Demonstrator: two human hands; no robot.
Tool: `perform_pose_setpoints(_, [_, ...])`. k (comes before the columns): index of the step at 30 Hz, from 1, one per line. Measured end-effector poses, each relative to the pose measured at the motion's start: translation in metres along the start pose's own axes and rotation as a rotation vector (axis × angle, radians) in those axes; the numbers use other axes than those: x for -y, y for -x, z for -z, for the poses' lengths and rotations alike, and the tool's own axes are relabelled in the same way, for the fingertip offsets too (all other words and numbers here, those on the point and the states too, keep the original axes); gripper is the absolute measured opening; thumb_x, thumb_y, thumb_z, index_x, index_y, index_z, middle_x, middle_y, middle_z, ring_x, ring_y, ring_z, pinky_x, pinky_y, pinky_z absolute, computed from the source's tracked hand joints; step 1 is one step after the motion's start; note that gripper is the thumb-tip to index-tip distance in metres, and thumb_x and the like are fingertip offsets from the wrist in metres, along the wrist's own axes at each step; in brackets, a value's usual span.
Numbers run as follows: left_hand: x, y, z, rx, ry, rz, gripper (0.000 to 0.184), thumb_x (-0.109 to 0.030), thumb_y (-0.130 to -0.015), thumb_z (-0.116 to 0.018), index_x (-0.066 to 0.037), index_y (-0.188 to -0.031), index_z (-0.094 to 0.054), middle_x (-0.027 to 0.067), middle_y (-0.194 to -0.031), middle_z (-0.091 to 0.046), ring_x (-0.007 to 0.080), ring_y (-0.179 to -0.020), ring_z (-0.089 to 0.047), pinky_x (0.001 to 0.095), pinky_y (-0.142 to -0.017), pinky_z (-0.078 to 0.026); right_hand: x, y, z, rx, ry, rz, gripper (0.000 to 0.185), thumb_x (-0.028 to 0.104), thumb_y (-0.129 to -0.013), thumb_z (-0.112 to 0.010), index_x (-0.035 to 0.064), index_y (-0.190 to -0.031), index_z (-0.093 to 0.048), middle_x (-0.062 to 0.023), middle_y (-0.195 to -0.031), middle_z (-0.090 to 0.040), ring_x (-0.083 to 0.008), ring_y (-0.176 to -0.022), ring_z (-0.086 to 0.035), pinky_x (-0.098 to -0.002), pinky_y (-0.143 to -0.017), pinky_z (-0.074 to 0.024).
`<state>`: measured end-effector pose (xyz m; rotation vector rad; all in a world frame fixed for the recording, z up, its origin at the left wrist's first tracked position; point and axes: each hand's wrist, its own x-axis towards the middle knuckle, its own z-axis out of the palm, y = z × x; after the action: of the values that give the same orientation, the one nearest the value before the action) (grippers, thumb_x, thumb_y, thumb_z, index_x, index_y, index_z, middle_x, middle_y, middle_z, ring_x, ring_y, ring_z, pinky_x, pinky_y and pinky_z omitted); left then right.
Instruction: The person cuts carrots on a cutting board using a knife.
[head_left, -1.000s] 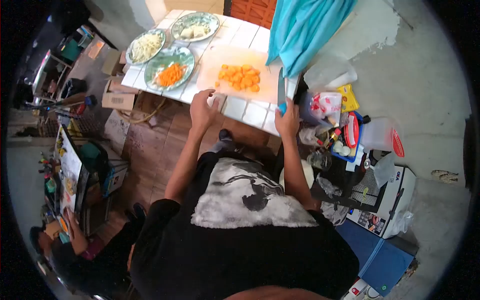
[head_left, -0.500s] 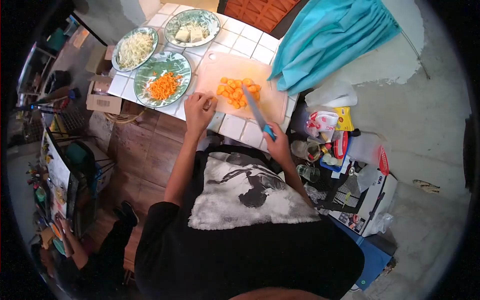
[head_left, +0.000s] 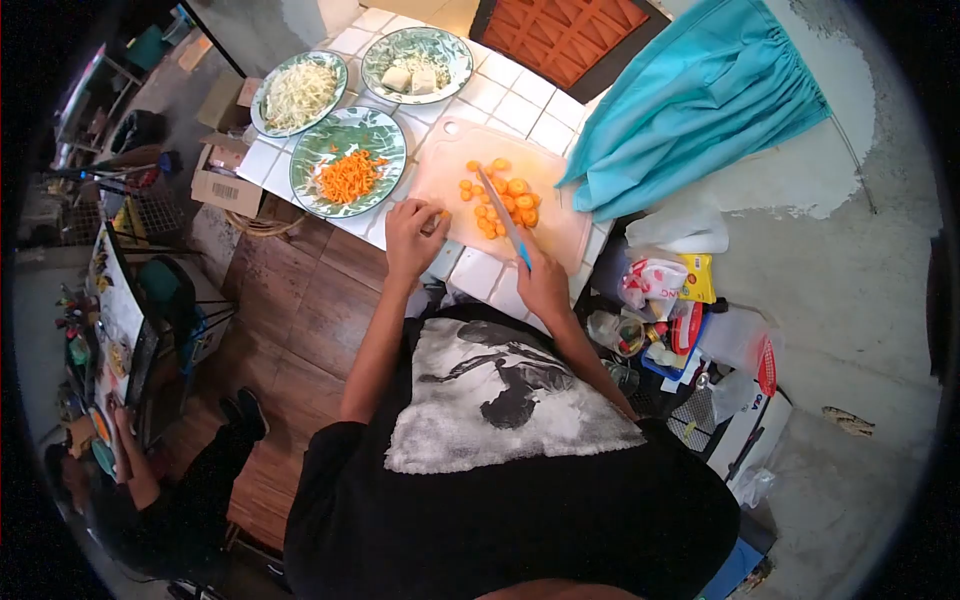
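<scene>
Knife [head_left: 503,212] in the right hand [head_left: 543,287], near the centre of the frame, with fingers and thumb wrapped around the blue handle and the back of the hand turned upward. Blade slanting up and left across the carrot slices [head_left: 519,189]; cannot tell whether pressed against the board [head_left: 552,178] beneath. Right forearm reaching up and leftward from beside the shirt [head_left: 510,410], bent in toward the board.

Left hand [head_left: 410,235] at the board's lower-left corner, wrist almost straight, fingers curled toward the thumb, with a small orange piece [head_left: 443,216] right by the fingertips. Cannot tell whether pinched or only touched. Left forearm rising steeply from the black sleeve, leaning slightly right.

Slices heaped around the blade, mostly to its right, a few just left of it, all on the pink board, upper centre of the frame. Left of the board, on the white-tiled table [head_left: 490,92], a green plate [head_left: 350,128] of grated carrot [head_left: 348,178]. Farther toward the upper left, pale shreds [head_left: 300,95] and white blocks [head_left: 412,79] on separate plates. Turquoise cloth [head_left: 690,115] hanging at upper right. At lower left, another person [head_left: 150,510] beside a second table [head_left: 118,325].
</scene>
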<state>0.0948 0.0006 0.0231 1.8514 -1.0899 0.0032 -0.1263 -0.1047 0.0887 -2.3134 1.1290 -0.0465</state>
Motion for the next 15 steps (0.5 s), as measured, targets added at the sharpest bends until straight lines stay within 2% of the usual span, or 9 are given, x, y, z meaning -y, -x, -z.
perform_pose_setpoints(1, [0.001, 0.0, 0.0, 0.001, -0.006, -0.002, 0.017, -0.016, -0.077, -0.082, -0.01, -0.09, -0.074, 0.0047, -0.09, -0.065, 0.0263, -0.09, -0.061, 0.0403, -0.079, -0.044, -0.006, 0.0, 0.0, -0.033, -0.025, 0.007, 0.055, 0.014, -0.095, -0.061, 0.0147, -0.149, -0.05, -0.0271, -0.112, -0.069, -0.0467, -0.1, -0.067, -0.0532, -0.086, -0.0526])
perform_pose_setpoints(2, [0.001, 0.001, 0.001, 0.019, -0.016, 0.008, 0.017, -0.016, -0.077, -0.082, -0.01, -0.09, -0.074, 0.0046, -0.09, -0.064, 0.0264, -0.09, -0.061, 0.0405, -0.079, -0.044, -0.012, 0.002, 0.0, -0.032, -0.03, 0.006, 0.055, 0.014, -0.095, -0.061, 0.0147, -0.149, -0.05, -0.0271, -0.112, -0.069, -0.0467, -0.1, -0.067, -0.0532, -0.086, -0.0526])
perform_pose_setpoints(4, [0.0, -0.001, 0.0, 0.036, -0.022, 0.004, 0.017, -0.017, -0.077, -0.082, -0.01, -0.09, -0.073, 0.0046, -0.09, -0.064, 0.0265, -0.09, -0.061, 0.0407, -0.079, -0.044, -0.02, 0.004, 0.003, -0.073, -0.16, 0.155, 0.053, 0.015, -0.096, -0.061, 0.0146, -0.148, -0.051, -0.0256, -0.121, -0.067, -0.044, -0.107, -0.066, -0.0507, -0.091, -0.0527])
perform_pose_setpoints(7, [0.0, 0.0, 0.001, 0.075, -0.067, 0.016, 0.017, -0.02, -0.079, -0.08, -0.01, -0.09, -0.073, 0.0051, -0.089, -0.064, 0.0267, -0.089, -0.06, 0.0408, -0.08, -0.044, -0.031, 0.013, 0.011, 0.09, -0.115, 0.239, 0.051, 0.016, -0.097, -0.06, 0.0154, -0.147, -0.053, -0.02, -0.128, -0.067, -0.0392, -0.113, -0.065, -0.0479, -0.095, -0.0524])
perform_pose_setpoints(9, [0.0, 0.0, 0.0, 0.087, -0.083, 0.032, 0.018, -0.02, -0.079, -0.08, -0.01, -0.091, -0.073, 0.0054, -0.089, -0.064, 0.0268, -0.09, -0.06, 0.0406, -0.08, -0.044, -0.041, 0.015, 0.008, 0.076, -0.095, 0.334, 0.049, 0.017, -0.098, -0.058, 0.0181, -0.146, -0.053, -0.0215, -0.118, -0.068, -0.0413, -0.102, -0.067, -0.0501, -0.086, -0.0541])
perform_pose_setpoints(11, [-0.002, -0.002, 0.0, 0.072, -0.067, 0.027, 0.018, -0.02, -0.079, -0.08, -0.01, -0.091, -0.073, 0.0054, -0.09, -0.064, 0.0268, -0.09, -0.06, 0.0404, -0.081, -0.045, -0.049, 0.014, 0.009, 0.048, -0.093, 0.332, 0.048, 0.017, -0.097, -0.058, 0.0192, -0.145, -0.056, -0.0195, -0.112, -0.069, -0.0402, -0.098, -0.067, -0.0495, -0.084, -0.0545])
perform_pose_setpoints(13, [-0.003, -0.001, 0.0, 0.072, -0.071, 0.042, 0.018, -0.019, -0.078, -0.08, -0.01, -0.091, -0.073, 0.0056, -0.09, -0.065, 0.027, -0.091, -0.061, 0.0402, -0.081, -0.045, -0.046, 0.013, 0.024, 0.101, -0.024, 0.233, 0.049, 0.016, -0.096, -0.058, 0.0212, -0.145, -0.057, -0.0172, -0.101, -0.068, -0.0388, -0.092, -0.068, -0.0492, -0.081, -0.0547])
perform_pose_setpoints(15, [-0.002, -0.006, -0.002, 0.059, -0.06, 0.029, 0.017, -0.019, -0.078, -0.081, -0.01, -0.09, -0.073, 0.0055, -0.089, -0.064, 0.0269, -0.09, -0.06, 0.0404, -0.08, -0.045, -0.05, 0.002, 0.029, 0.052, 0.016, 0.2, 0.049, 0.015, -0.096, -0.059, 0.0225, -0.144, -0.057, -0.0163, -0.097, -0.067, -0.0382, -0.09, -0.067, -0.0494, -0.078, -0.0545])
